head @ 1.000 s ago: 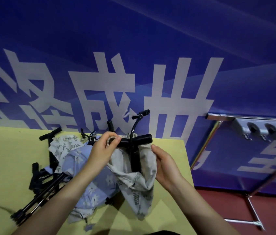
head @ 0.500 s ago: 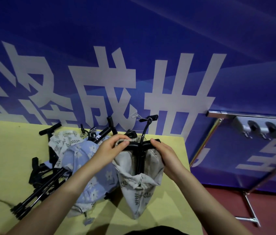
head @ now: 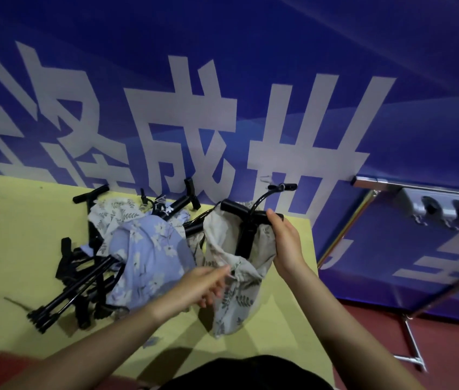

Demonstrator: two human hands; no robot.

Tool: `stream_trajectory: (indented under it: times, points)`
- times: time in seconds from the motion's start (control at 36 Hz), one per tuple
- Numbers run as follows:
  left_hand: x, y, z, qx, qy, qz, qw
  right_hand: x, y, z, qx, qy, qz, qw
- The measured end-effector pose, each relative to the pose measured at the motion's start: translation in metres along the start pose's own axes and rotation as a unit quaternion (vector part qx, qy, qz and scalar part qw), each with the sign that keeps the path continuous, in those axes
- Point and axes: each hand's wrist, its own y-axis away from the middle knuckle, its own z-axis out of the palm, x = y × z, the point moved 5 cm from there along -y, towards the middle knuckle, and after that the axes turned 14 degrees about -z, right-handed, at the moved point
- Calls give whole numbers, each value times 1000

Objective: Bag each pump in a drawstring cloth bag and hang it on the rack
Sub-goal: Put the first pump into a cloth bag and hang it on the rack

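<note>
A black pump [head: 246,235] with a T-handle stands inside a beige leaf-print drawstring bag [head: 235,299], its handle and curved hose sticking out of the mouth. My right hand [head: 286,243] grips the right end of the handle together with the bag's rim. My left hand [head: 208,282] is at the near rim of the bag, fingertips pinching the cloth or cord there; it is blurred. The bag's lower end hangs over the yellow table [head: 20,249].
Several more black pumps [head: 73,291] lie heaped on the table's left with a blue flowered bag [head: 149,254] and a white leaf-print bag [head: 113,212]. A chrome rack [head: 425,204] with hooks stands to the right, over red floor. A blue banner wall is behind.
My left hand let go of the handle's left end and dropped to the bag's near rim. The bag's mouth gapes wider, and the right hand stays on the handle.
</note>
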Motion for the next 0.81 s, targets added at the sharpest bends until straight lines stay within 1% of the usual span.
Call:
stream_trajectory:
  times: [0.06, 0.11, 0.17, 0.25, 0.36, 0.44, 0.53, 0.64, 0.81]
  points:
    - [-2, 3, 15, -45, 28, -2, 999, 0, 1, 0, -1, 11, -16, 1000]
    - [-3, 4, 22, -64, 105, -3, 992, -1, 4, 0, -7, 28, -32, 999]
    - [-3, 3, 23, -65, 192, -6, 979, -3, 8, 0, -15, 38, -43, 998]
    - [0, 4, 19, -61, 307, -10, 950, -7, 13, -3, -30, 46, -59, 997]
    - [8, 8, 14, -58, 387, -9, 920, -9, 17, -7, -53, 56, -75, 994]
    - [16, 15, 3, -31, 451, -2, 892, -5, 18, -9, -71, 55, -71, 993]
    - [21, 19, -14, 6, 487, 16, 873, -3, 20, -7, -101, 37, -49, 993]
    - [21, 24, -31, 35, 511, 28, 859, -2, 20, -1, -138, 53, -32, 989]
    - [28, 36, -46, 43, 507, 55, 859, -4, 18, 4, -167, 85, -58, 981]
